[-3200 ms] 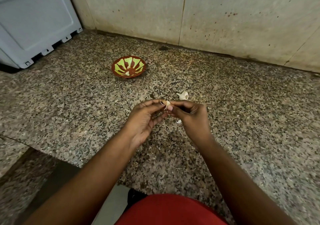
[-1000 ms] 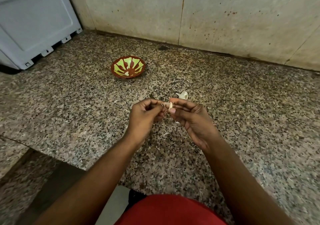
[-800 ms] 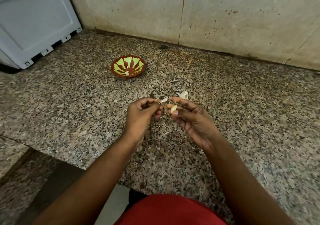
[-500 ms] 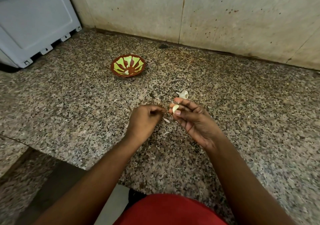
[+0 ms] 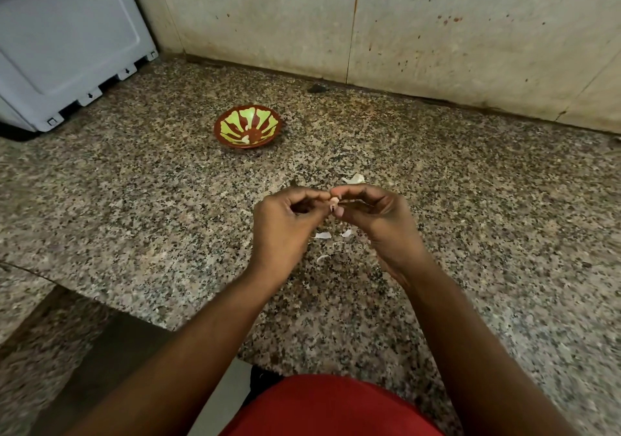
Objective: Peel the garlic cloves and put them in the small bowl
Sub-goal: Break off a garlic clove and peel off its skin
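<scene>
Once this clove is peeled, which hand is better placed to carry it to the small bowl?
Probably the left hand: the small bowl lies up-left on its side, so the right hand would cross over. Both pinch the garlic clove.

Speckled granite counter (image 5: 470, 234): small bowl (image 5: 248, 126), garlic piece (image 5: 354, 179), scattered skin scraps (image 5: 323, 235), grey appliance (image 5: 64, 42) far left.

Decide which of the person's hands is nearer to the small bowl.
Left. The left hand lies below the small bowl and slightly right of it in the head view. The right hand is farther to the right. Both pinch the garlic clove.
</scene>
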